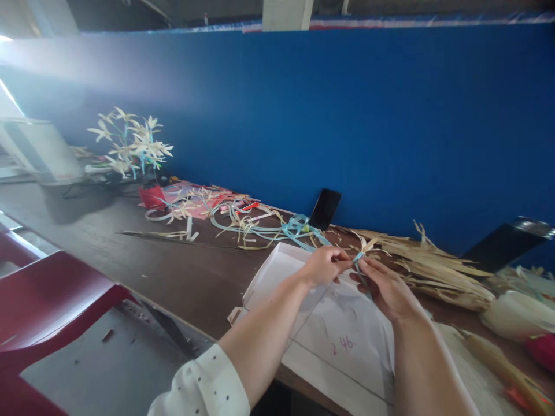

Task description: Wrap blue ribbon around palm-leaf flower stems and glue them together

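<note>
Left hand [325, 266] and right hand [385, 286]: fingers pinch the pale artificial flower [367, 247] at its blue-bound neck. Petals point far and upward; long axis runs near to far.

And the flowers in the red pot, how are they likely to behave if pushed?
The flowers would probably tip fairly easily, since they rise tall and spread much wider than the red pot. They may also be fragile: the petals look thin and pointed, so they could bend or snap.
</note>
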Available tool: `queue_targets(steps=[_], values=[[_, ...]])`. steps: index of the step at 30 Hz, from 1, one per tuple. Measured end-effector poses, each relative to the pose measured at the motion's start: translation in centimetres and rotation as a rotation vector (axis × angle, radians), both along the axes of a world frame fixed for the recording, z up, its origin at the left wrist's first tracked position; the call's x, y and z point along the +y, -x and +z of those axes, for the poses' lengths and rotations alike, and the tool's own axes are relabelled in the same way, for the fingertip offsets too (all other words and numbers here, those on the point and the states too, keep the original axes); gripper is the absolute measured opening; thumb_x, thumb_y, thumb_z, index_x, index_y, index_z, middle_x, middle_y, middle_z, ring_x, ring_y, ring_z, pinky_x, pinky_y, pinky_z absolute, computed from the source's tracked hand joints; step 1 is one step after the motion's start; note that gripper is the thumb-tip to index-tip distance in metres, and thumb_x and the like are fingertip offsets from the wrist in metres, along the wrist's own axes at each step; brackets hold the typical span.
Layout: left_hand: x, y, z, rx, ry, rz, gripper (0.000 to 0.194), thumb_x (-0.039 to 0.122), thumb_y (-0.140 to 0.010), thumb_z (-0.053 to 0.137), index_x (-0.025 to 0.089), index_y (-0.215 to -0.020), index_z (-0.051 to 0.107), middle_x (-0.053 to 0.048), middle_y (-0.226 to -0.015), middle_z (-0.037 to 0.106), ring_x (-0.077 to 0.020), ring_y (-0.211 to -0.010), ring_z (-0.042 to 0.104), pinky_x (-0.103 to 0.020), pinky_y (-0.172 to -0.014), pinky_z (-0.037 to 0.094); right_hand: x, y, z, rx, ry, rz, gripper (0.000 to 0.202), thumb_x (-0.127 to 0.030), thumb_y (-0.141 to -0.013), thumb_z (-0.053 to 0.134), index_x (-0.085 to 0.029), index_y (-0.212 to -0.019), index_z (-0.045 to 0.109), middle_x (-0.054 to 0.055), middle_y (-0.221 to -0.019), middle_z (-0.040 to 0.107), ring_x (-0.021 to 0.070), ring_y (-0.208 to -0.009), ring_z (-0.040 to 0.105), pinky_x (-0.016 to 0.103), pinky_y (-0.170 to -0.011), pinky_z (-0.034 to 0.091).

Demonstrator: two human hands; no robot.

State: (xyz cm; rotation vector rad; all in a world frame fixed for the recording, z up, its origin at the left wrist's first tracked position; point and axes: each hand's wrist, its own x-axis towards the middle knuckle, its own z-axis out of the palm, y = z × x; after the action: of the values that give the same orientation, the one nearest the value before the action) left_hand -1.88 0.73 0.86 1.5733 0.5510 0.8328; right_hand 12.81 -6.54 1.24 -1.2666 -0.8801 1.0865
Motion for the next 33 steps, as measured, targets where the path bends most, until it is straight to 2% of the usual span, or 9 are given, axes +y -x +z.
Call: queue_targets(steps=[5,9,16,24,33], values=[[-0.03,0.06,0.12,-0.027,-0.030,0.010,0.027,0.040,-0.070,0.063,0.013,-0.074,0.062,-0.005,-0.087,0.055,-0.0077,-0.059,0.052,-0.017,-0.044,0.046,0.03,-0.21,-0.33,0.014,-0.004,0.045,0.028,-0.043,-0.071,0.070,-0.018,-0.080,0.065,0.000,-0.067,0.058,0.0085,-0.053,0.047,0.018,-0.043,0.033],[-0.03,0.07,0.15,-0.048,-0.019,0.003,0.032,0.045,-0.068,0.064,0.014,-0.075,0.062,-0.003,-0.081,0.053,-0.0086,-0.060,0.050,-0.019,-0.045,0.046,0.04,-0.30,-0.30,0.081,-0.010,0.037,0.027,-0.042,-0.069,0.072,-0.017,-0.075,0.063,-0.002,-0.062,0.049,0.0059,-0.050,0.038,0.016,-0.040,0.029],[0.22,-0.07,-0.21,-0.051,0.033,-0.038,0.029,0.042,-0.071,0.062,0.014,-0.079,0.061,0.000,-0.064,0.051,-0.0081,-0.057,0.047,-0.020,-0.050,0.042,0.09,-0.58,-0.25,0.125,-0.049,0.028,0.023,-0.030,-0.059,0.081,-0.016,-0.069,0.065,-0.005,-0.055,0.038,0.0047,-0.048,0.031,0.015,-0.038,0.024],[0.39,-0.21,-0.45,-0.093,0.074,-0.070,0.030,0.042,-0.068,0.065,0.013,-0.076,0.059,0.000,-0.066,0.053,-0.0078,-0.057,0.047,-0.022,-0.054,0.040,0.36,-0.32,-0.13,0.091,-0.063,-0.085,0.028,-0.028,-0.054,0.084,-0.018,-0.076,0.069,-0.002,-0.060,0.049,0.0036,-0.046,0.030,0.016,-0.036,0.020],[0.42,-0.33,-0.47,-0.129,0.103,-0.103,0.032,0.043,-0.067,0.066,0.013,-0.073,0.058,0.000,-0.066,0.053,-0.0069,-0.056,0.046,-0.022,-0.055,0.040,0.22,-0.05,0.06,0.274,-0.115,-0.003,0.020,-0.026,-0.062,0.079,-0.016,-0.065,0.061,-0.006,-0.056,0.031,0.0033,-0.046,0.021,0.015,-0.036,0.016]])
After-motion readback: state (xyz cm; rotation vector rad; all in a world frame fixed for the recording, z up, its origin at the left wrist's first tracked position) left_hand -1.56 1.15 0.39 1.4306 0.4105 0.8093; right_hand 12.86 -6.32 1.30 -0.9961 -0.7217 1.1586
